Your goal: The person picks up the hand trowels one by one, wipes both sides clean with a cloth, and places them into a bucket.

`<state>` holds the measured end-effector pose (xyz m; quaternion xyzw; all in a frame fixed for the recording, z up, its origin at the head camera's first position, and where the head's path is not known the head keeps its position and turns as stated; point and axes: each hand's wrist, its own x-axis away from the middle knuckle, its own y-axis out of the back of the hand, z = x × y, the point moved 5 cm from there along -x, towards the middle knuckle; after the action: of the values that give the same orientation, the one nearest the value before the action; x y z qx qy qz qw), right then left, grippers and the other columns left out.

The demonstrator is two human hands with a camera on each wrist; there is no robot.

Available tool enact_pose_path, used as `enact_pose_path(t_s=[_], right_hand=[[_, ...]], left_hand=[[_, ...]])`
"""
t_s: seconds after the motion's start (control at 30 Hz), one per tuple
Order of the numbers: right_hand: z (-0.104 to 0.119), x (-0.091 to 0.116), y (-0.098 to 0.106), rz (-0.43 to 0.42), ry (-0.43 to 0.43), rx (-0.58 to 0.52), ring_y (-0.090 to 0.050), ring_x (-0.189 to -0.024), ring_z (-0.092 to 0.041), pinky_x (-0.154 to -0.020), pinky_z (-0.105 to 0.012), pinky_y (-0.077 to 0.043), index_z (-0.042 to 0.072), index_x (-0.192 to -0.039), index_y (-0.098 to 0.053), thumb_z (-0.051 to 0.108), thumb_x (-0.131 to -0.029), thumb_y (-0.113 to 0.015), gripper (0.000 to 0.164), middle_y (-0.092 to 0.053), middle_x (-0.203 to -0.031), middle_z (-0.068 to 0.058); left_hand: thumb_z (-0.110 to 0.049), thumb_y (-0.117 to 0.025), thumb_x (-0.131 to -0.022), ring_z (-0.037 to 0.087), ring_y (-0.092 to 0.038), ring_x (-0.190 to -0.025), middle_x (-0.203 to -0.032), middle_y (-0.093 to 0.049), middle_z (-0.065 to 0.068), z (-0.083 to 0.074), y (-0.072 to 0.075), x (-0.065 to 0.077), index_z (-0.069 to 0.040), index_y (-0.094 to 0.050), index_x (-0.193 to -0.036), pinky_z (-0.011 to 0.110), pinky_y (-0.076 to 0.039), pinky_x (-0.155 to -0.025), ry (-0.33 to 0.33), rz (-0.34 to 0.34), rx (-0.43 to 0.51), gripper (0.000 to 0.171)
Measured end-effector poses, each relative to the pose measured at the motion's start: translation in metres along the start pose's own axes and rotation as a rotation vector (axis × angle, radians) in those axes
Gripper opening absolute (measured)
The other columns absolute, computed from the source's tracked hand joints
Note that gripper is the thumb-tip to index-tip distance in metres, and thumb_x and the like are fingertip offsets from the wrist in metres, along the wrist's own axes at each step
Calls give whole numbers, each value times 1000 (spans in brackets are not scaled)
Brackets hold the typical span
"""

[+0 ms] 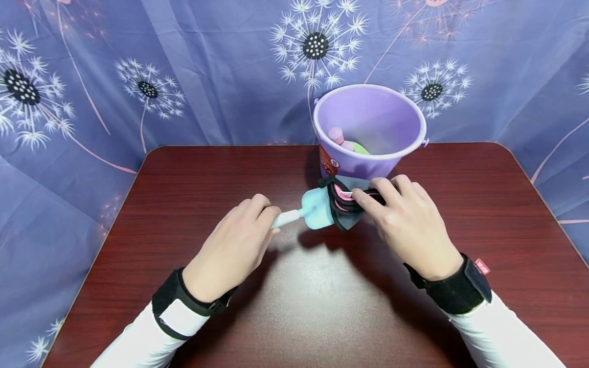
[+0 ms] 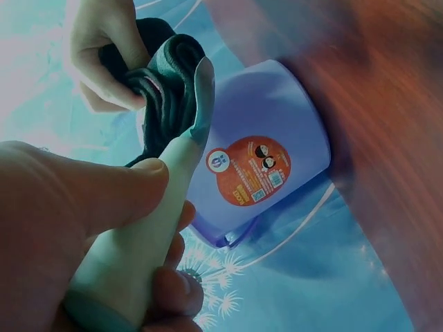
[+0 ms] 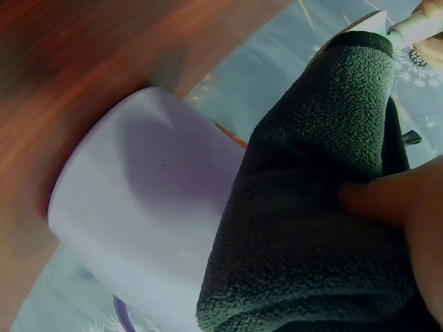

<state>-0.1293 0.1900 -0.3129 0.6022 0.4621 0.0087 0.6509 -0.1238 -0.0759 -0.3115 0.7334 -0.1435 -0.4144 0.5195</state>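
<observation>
My left hand (image 1: 234, 243) grips the pale handle of a light blue toy shovel (image 1: 316, 208), thumb along the handle in the left wrist view. The blade points right, in front of the bucket. My right hand (image 1: 409, 227) pinches a folded dark grey fleece cloth (image 3: 304, 228), which shows pink between its folds in the head view. The cloth lies against the blade's far end and hides it. In the right wrist view, the fleece rises from my right thumb (image 3: 377, 199) toward the blade. Both the cloth and shovel are held above the table.
Behind the cloth stands a purple bucket (image 1: 363, 164) with an orange label, at the table's back edge. Inside it lie a pink piece (image 1: 336, 135) and a green piece (image 1: 360, 148). The dark red wooden table (image 1: 207, 174) meets a blue dandelion-print curtain (image 1: 221, 66).
</observation>
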Motion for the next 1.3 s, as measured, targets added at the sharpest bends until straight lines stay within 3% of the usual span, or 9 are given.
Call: enact_pose_path(t_s=[0.37,0.67,0.9,1.17,1.3], right_hand=[[-3,0,-1,20,-9,5,-51,-83,-43,-64,-50,-44,9,-128,-69,4,-87,-78,42,-59,-107,-17],[0,0,0,37,11,-22,-48,-82,-41,-65,-47,-42,8,-126,-70,1,-90,-74,38,-58,-104,-16],[5,0,-1,91,32,-33,-47,-82,-40,-65,-47,-42,8,-128,-70,-6,-92,-62,40,-58,-106,-16],[11,1,-4,97,62,-44,-48,-84,-40,-63,-45,-42,8,-127,-71,-8,-95,-50,42,-59,-109,-15],[13,1,-5,120,75,-50,-48,-84,-40,-66,-47,-43,9,-128,-71,-9,-94,-51,43,-58,-110,-15]], left_hand=[[-4,-82,-91,24,-50,-75,-98,-54,10,4,4,1,1,-64,-109,33,-45,-65,32,-11,-9,26],[-5,-81,-94,26,-53,-76,-98,-53,11,6,5,0,3,-65,-113,34,-46,-65,56,-35,-1,26],[-5,-80,-94,27,-52,-75,-98,-53,12,7,4,0,4,-65,-113,34,-46,-64,62,-53,-6,26],[-7,-79,-96,26,-50,-73,-96,-52,11,7,0,-1,3,-64,-111,33,-43,-62,73,-47,-23,23],[-8,-78,-97,26,-49,-72,-95,-52,11,6,-2,-1,4,-64,-111,33,-42,-62,70,-40,-29,23]])
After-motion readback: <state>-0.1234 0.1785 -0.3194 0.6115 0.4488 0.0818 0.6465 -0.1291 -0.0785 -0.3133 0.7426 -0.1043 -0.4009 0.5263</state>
